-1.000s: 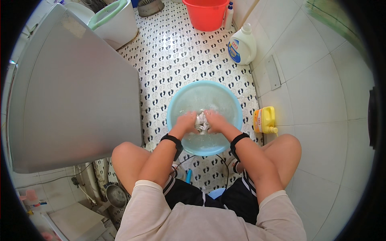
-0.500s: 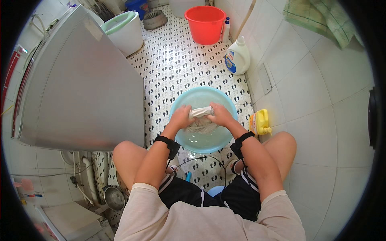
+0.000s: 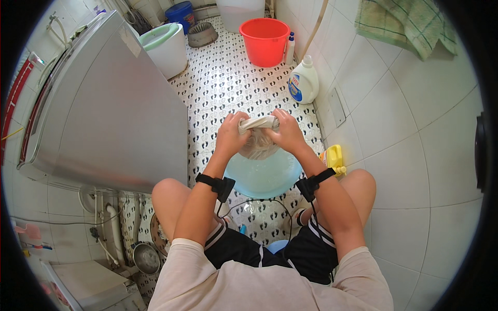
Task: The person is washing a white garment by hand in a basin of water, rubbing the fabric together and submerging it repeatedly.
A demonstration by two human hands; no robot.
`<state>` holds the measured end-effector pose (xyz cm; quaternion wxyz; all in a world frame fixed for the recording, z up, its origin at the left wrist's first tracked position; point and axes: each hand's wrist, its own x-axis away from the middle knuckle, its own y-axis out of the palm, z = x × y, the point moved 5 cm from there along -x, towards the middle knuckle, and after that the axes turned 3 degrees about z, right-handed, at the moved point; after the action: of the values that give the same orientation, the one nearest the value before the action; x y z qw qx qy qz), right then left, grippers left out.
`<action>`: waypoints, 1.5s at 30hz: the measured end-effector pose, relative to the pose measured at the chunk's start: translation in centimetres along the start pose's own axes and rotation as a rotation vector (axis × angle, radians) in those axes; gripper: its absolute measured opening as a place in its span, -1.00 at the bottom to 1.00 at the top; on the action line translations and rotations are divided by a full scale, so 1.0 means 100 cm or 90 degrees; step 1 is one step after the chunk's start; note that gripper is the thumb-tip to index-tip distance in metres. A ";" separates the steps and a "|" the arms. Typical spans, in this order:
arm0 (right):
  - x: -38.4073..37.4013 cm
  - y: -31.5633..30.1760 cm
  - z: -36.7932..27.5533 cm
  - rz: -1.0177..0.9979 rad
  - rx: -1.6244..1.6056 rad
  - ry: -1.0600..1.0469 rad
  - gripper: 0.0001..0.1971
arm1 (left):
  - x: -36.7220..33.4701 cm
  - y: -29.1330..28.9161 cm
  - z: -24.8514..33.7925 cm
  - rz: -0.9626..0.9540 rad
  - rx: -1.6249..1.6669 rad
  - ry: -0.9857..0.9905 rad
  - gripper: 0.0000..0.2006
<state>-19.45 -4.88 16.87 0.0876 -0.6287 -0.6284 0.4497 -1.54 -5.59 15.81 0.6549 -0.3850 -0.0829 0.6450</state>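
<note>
A wet, pale beige cloth hangs bunched between my two hands, above the far part of a light blue basin. Cloudy water fills the basin on the floor between my feet. My left hand grips one end of the cloth's twisted upper edge, fingers curled round it. At the other end my right hand is closed on the same edge. The lower folds sag toward the water; whether they touch it I cannot tell. What kind of cloth it is does not show.
A grey metallic appliance stands close at left. Along the right wall are a yellow bottle, a white detergent bottle and a red bucket. A green towel hangs above. A dark cable crosses before the basin.
Both hands have risen and moved farther from me, lifting the cloth from low in the basin to above it. The whole view has tilted slightly upward.
</note>
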 end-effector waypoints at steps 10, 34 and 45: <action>0.004 0.006 0.002 -0.005 -0.030 -0.010 -0.62 | 0.002 0.006 -0.005 0.036 -0.022 -0.008 -0.75; 0.098 0.118 0.098 -0.325 0.120 0.134 -0.40 | 0.076 0.114 -0.119 -0.481 -0.168 -0.230 -0.06; 0.107 0.150 0.113 -0.453 0.193 0.280 0.28 | 0.092 0.142 -0.136 -0.508 -0.212 -0.326 0.31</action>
<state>-18.46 -3.62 -4.71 0.4597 -0.4343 -0.6989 0.3340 -2.98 -4.43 -5.78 0.7388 -0.2523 -0.4835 0.3959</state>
